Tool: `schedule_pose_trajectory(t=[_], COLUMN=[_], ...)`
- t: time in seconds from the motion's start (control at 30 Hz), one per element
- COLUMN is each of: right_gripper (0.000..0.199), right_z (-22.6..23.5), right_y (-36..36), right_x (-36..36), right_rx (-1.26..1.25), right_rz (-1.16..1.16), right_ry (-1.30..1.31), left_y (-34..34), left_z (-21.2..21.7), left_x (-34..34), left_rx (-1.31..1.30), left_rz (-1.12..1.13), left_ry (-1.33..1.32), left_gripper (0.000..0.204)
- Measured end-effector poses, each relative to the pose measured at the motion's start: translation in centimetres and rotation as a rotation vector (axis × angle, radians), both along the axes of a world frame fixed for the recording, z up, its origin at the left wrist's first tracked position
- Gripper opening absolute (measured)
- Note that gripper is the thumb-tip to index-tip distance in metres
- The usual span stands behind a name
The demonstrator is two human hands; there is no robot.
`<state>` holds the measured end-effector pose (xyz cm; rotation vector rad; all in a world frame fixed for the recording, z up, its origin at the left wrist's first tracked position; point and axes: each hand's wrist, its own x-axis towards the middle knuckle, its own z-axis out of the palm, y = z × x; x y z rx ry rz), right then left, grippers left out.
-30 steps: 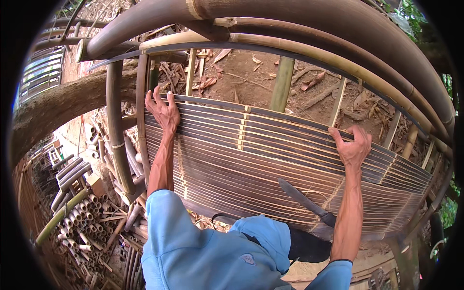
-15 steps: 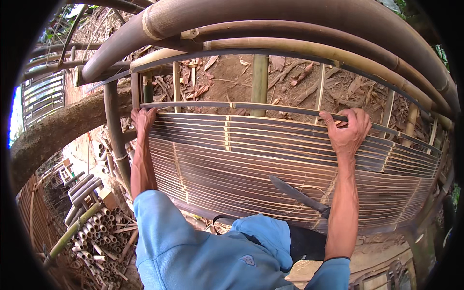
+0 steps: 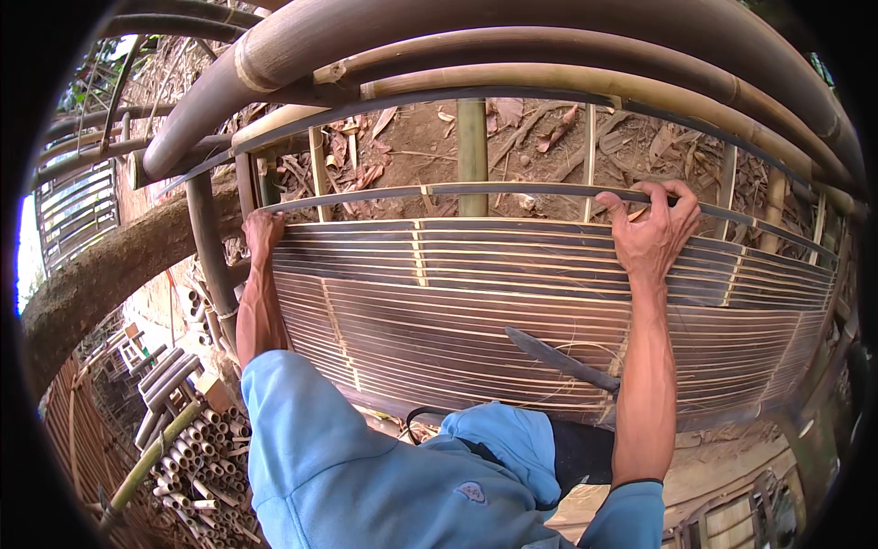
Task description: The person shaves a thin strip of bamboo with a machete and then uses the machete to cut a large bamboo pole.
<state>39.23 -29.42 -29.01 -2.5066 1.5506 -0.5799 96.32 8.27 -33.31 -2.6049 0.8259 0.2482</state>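
A long, thin dark bamboo strip (image 3: 512,188) runs across the far edge of a slatted bamboo panel (image 3: 476,316). My left hand (image 3: 262,232) is closed around the strip's left end, by an upright bamboo post. Farther right, my right hand (image 3: 653,236) grips the same strip, thumb on the near side and fingers curled over it. Between my hands the strip bows away from the nearest slat, leaving a narrow gap. Pale cross strips bind the panel's slats at intervals. On the panel lies a dark-bladed knife (image 3: 560,363), its handle end hidden behind my right forearm.
Thick bamboo poles (image 3: 512,37) arch across the far side, above brown soil with dry leaves. A tree trunk (image 3: 101,270) slants in at the left. Cut bamboo tubes (image 3: 206,457) are piled at lower left. Thin pale uprights (image 3: 589,156) stand beyond the strip.
The strip's middle has shifted away from the panel, so the gap to the nearest slat is wider. Both hands keep hold. The whole view has shifted slightly.
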Motion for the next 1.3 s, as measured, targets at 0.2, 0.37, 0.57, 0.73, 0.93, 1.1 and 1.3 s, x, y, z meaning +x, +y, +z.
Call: schedule_pose_trajectory(t=[0.2,0.37,0.57,0.73,0.93,1.1,1.3], right_gripper=[0.07,0.071,0.064,0.06,0.057,0.057,0.058], right_z=[0.0,-0.5,0.8,0.4,1.1,1.1,1.0], right_y=[-0.1,-0.6,0.0,0.0,0.0,0.0,-0.2], right_x=[-0.2,-0.9,-0.7,-0.8,-0.7,-0.6,-0.4], right_rx=[0.005,-0.045,0.011,0.045,0.095,0.114,0.098], right_rz=[0.007,0.033,0.148,0.245,0.312,0.333,0.34], right_ry=[0.058,0.035,-0.018,0.004,0.016,0.016,0.01], left_y=[4.2,-3.8,-9.4,-10.2,-10.2,-10.1,-10.3], left_z=[1.9,4.8,3.0,1.3,1.0,0.9,0.7], left_x=[-2.1,-3.5,-13.6,-16.8,-17.0,-16.6,-16.8], left_rx=[-0.709,-1.293,-0.88,-0.834,-0.84,-0.738,-0.701], left_rz=[0.072,0.48,-0.334,-0.064,-0.07,0.008,0.049], left_ry=[-0.199,0.036,0.042,0.073,0.043,0.093,0.052], left_gripper=[0.026,0.028,0.033,0.032,0.038,0.042,0.044])
